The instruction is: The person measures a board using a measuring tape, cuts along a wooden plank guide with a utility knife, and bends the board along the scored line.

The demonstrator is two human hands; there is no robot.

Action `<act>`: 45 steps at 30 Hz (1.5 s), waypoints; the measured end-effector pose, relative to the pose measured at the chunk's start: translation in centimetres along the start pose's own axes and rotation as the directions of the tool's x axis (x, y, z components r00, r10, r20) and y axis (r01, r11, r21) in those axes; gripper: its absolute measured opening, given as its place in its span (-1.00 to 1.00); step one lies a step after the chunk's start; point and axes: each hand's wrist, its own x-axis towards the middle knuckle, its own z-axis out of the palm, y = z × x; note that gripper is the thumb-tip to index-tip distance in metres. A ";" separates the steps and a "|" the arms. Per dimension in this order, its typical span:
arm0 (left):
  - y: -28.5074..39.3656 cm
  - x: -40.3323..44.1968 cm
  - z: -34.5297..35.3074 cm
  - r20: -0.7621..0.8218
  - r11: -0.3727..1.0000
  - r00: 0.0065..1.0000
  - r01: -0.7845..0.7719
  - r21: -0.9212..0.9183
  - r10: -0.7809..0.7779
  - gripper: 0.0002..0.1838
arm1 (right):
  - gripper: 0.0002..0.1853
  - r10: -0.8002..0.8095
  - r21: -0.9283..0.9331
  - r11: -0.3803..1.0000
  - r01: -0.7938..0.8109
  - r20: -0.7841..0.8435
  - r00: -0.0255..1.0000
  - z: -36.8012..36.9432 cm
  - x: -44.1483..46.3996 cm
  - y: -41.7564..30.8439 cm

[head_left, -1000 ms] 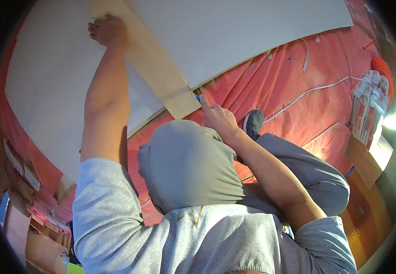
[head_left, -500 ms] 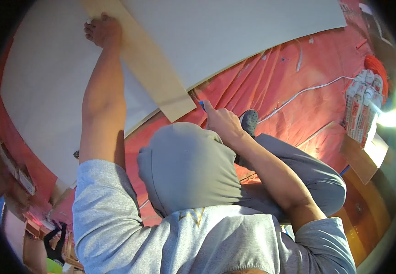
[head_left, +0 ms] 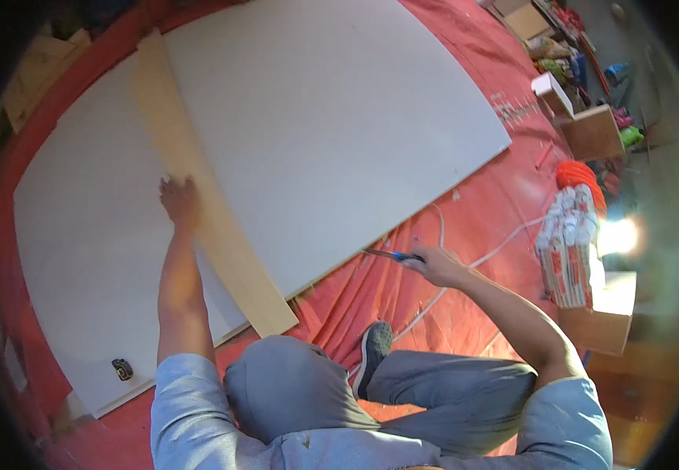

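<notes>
A large white panel point(head_left: 331, 141) lies on the red sheet, with a long, pale wooden plank point(head_left: 226, 243) laid across it. My left hand point(head_left: 179, 202) presses down at the plank's left edge, fingers spread onto the panel and holding nothing in a grasp. My right hand point(head_left: 436, 267) is closed around the blue-and-black handle of a thin-bladed knife point(head_left: 392, 254). Its blade points left, close to the panel's near edge; whether it touches is unclear. A small black and yellow tape measure point(head_left: 122, 369) rests on the panel's lower left part.
Red sheeting point(head_left: 355, 305) covers the floor and is wrinkled near my shoe point(head_left: 374, 352). A white cable point(head_left: 504, 244) runs across it. To the right are stacked white packages point(head_left: 566, 251), an orange coil point(head_left: 578, 176), cardboard boxes point(head_left: 594, 131) and a bright lamp point(head_left: 617, 236).
My right hand has pulled the knife away from the plank's near end, out to the right. The left hand still presses by the plank. The view has shifted, showing more of the panel.
</notes>
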 end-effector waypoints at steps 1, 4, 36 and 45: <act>0.2 -0.1 -1.8 0.073 0.997 0.997 0.027 -0.076 -0.022 -0.10 | -0.34 0.005 -0.009 1.000 -0.005 0.011 1.000 -0.6 -0.5 1.7; -0.6 -1.5 -5.4 0.257 0.944 0.964 0.144 -0.296 -0.067 -0.08 | -0.34 0.105 0.000 0.994 -0.105 -0.004 0.994 -2.8 -3.7 3.2; -12.4 -20.5 -9.0 0.733 0.991 0.679 -0.112 0.068 0.027 0.32 | -0.74 0.278 0.959 0.198 0.204 -0.254 0.926 10.2 6.9 3.9; -9.4 -20.8 -12.3 0.724 0.999 0.690 -0.011 0.032 -0.015 0.26 | -0.44 0.292 0.948 -0.123 0.293 -0.248 0.924 10.6 6.2 6.5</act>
